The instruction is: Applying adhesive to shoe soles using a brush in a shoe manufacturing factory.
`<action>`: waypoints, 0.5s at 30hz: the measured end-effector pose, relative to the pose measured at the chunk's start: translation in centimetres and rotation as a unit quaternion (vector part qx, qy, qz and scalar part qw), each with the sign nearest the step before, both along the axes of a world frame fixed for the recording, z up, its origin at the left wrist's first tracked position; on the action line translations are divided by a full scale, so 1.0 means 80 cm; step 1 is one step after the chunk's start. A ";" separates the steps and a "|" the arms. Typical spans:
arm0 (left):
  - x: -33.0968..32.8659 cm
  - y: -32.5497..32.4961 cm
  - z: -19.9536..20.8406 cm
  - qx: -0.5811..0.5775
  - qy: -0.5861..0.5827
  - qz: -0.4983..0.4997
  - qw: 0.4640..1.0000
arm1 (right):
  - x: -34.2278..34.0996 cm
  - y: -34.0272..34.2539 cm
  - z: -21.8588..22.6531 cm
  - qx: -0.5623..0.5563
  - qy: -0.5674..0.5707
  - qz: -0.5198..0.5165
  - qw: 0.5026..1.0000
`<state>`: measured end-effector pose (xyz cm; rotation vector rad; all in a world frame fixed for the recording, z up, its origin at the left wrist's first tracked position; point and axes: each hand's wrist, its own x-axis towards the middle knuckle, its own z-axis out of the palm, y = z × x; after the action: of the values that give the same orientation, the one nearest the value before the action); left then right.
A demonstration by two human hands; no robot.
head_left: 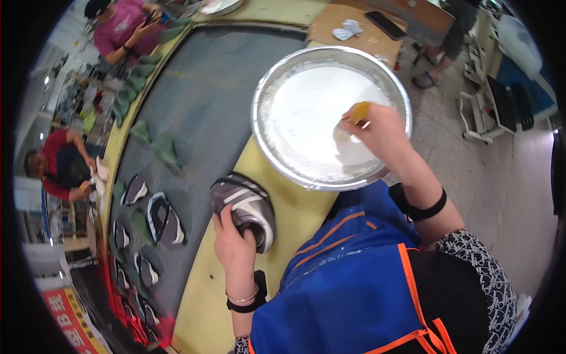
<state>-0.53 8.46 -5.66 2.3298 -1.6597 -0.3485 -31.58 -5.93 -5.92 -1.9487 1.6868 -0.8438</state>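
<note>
My left hand (234, 251) grips a grey sneaker upper (243, 197) with pale stripes, its fingers at the collar opening. The upper rests on the yellow ledge in front of me. Over a wide metal basin (257, 127) of white liquid (312, 100), my right hand (380, 127) is closed around a brush (359, 111) with a yellow handle. Its pale bristle end points down at the white surface; how deep it dips is hard to see.
Left of the ledge runs a dark conveyor belt (200, 88) carrying green shoe lasts (165, 149) and several shoe uppers (165, 218). Two people (59, 156) are on its far side. Behind the basin, cardboard (330, 20) holds a phone (385, 25) and a crumpled white piece (348, 29).
</note>
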 end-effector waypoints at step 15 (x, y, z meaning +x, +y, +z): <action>0.051 0.039 0.077 -0.328 0.387 0.002 0.862 | -0.006 0.002 0.038 -0.016 0.023 0.018 0.999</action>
<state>3.54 11.59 0.51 1.3997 -1.1146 -0.5250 -32.06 -5.75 -2.88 -2.0278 1.6694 -0.8246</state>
